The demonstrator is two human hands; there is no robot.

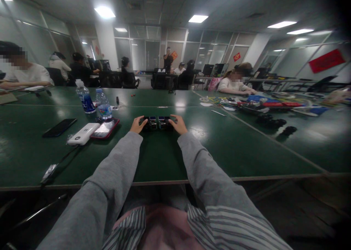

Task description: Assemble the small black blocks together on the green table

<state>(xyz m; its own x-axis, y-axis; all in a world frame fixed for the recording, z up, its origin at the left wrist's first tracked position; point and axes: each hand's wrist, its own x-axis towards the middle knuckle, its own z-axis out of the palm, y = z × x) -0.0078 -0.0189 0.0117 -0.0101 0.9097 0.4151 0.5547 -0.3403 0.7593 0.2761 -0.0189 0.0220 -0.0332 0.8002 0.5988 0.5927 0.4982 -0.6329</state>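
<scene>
Two small black electronic devices, each with a little screen, stand side by side over the green table (161, 162). My left hand (138, 125) is curled around the outer side of the left device (152, 122), thumb toward me. Around the outer side of the right device (162, 122), my right hand (179, 125) grips in mirror fashion. A narrow gap separates the devices. Both forearms, in grey sleeves, reach forward across the table edge. Whether the devices rest on the tabletop or are slightly raised, I cannot tell.
On the left are a black phone (59, 127), a white power bank (83, 134), a red-edged phone (105, 128) and two water bottles (103, 104). Rightward lie a pen (218, 113), cluttered cables (219, 100) and black objects (271, 122). People sit across the table.
</scene>
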